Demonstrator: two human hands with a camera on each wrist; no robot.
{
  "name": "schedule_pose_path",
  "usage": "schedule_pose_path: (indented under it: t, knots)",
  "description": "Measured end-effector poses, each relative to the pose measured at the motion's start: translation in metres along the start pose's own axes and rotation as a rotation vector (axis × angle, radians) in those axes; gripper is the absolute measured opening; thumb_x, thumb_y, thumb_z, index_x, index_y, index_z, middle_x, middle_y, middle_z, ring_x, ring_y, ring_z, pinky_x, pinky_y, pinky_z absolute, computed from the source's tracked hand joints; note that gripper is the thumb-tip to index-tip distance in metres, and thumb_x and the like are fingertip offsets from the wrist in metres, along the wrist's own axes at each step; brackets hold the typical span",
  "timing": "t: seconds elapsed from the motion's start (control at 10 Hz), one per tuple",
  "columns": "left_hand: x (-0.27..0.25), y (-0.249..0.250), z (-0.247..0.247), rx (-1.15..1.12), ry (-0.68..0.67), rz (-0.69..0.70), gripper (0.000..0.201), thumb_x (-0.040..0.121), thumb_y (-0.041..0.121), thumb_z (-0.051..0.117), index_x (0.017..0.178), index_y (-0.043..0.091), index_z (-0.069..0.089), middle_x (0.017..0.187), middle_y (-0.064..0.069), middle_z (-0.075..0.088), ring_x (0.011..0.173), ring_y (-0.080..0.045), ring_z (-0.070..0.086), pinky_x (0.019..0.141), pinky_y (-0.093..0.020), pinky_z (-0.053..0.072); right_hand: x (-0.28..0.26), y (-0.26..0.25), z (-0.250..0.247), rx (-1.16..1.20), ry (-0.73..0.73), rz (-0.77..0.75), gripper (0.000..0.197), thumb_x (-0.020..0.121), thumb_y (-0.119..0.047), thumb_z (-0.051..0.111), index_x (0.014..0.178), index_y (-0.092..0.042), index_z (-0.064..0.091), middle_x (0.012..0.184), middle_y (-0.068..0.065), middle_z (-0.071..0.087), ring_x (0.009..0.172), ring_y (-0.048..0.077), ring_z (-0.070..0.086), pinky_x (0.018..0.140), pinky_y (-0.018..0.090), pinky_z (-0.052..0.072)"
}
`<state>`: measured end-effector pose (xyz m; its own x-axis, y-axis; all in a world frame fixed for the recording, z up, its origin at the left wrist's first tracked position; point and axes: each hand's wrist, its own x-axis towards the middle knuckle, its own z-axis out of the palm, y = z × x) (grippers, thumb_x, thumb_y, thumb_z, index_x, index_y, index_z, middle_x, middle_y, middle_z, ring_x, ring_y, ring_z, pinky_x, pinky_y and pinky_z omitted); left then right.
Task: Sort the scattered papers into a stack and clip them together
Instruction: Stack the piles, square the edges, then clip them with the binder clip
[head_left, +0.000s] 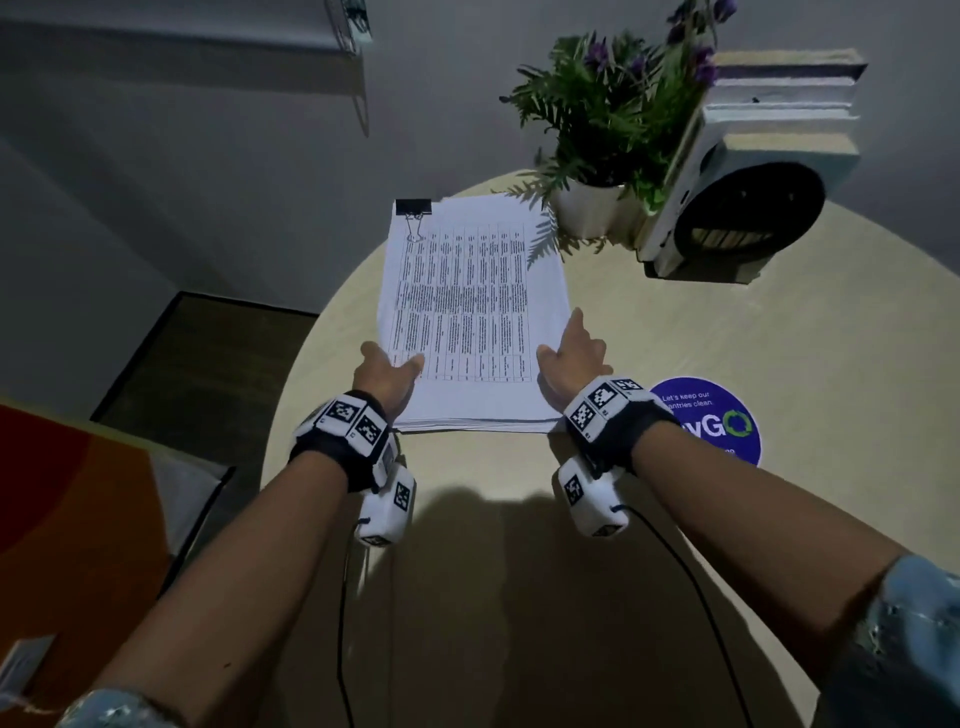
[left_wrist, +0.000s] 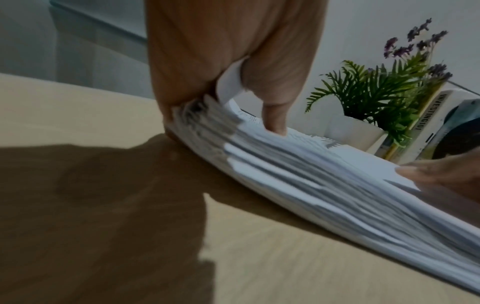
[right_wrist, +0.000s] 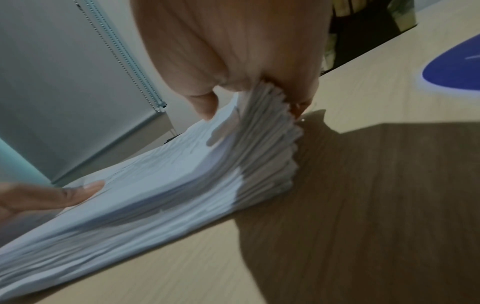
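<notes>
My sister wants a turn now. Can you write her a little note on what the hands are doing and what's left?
Left hand: grips the near left corner of the paper stack, thumb on top, fingers underneath.
Right hand: grips the near right corner the same way.
The stack lies on the round table, beside the potted plant; its near edge is lifted a little.
Done: papers gathered; a black clip already sits on the far left corner.
Left: the near edges look uneven, so perhaps tidy them and lay the stack flat.
</notes>
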<state>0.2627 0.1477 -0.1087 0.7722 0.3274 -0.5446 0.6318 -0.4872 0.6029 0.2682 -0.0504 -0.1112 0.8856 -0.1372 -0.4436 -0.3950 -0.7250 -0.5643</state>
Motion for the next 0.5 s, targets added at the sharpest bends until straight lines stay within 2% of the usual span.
schedule_pose_path:
  t: [0.1, 0.2, 0.3, 0.4, 0.5]
  knots:
    - [-0.002, 0.008, 0.004, 0.053, -0.054, 0.008, 0.086, 0.088, 0.042, 0.056, 0.142, -0.003, 0.007, 0.151, -0.02, 0.024, 0.136, -0.034, 0.032, 0.105, -0.04, 0.035, 0.007, 0.0, -0.006, -0.008, -0.051, -0.025, 0.071, 0.096, -0.034, 0.037, 0.147, -0.011, -0.008, 0.156, 0.01, 0.012, 0.143, 0.03, 0.011, 0.111, 0.046, 0.017]
    - [-0.008, 0.009, 0.009, 0.114, -0.026, 0.043, 0.086, 0.09, 0.047, 0.05, 0.144, -0.004, 0.005, 0.153, -0.017, 0.014, 0.14, -0.031, 0.024, 0.11, -0.039, 0.028, 0.008, 0.001, -0.01, 0.021, -0.051, -0.065, 0.075, 0.094, -0.038, 0.04, 0.147, -0.012, -0.008, 0.158, 0.006, 0.004, 0.144, 0.029, 0.01, 0.114, 0.045, 0.018]
    - [-0.016, 0.001, 0.014, 0.236, 0.04, 0.041, 0.081, 0.092, 0.047, 0.046, 0.144, -0.002, 0.009, 0.149, -0.017, 0.015, 0.139, -0.035, 0.021, 0.112, -0.041, 0.023, 0.0, 0.014, -0.007, -0.023, -0.05, -0.103, 0.079, 0.088, -0.044, 0.045, 0.147, -0.012, 0.003, 0.156, 0.007, 0.016, 0.141, 0.031, 0.021, 0.113, 0.046, 0.024]
    - [-0.029, -0.004, 0.012, 0.291, 0.098, 0.001, 0.093, 0.088, 0.046, 0.054, 0.146, -0.003, 0.001, 0.153, -0.019, 0.009, 0.141, -0.036, 0.014, 0.114, -0.043, 0.019, -0.019, 0.038, -0.008, -0.072, -0.079, -0.135, 0.09, 0.068, -0.062, 0.04, 0.141, -0.014, 0.017, 0.146, 0.01, 0.037, 0.133, 0.032, 0.036, 0.107, 0.052, 0.033]
    - [-0.061, -0.019, 0.019, 0.233, 0.148, -0.078, 0.11, 0.08, 0.045, 0.066, 0.147, -0.001, -0.009, 0.156, -0.017, 0.004, 0.144, -0.033, 0.008, 0.113, -0.045, 0.02, -0.06, 0.076, -0.008, -0.176, -0.125, -0.196, 0.091, 0.073, -0.067, 0.041, 0.145, -0.02, 0.012, 0.152, 0.003, 0.026, 0.142, 0.024, 0.021, 0.115, 0.051, 0.017]
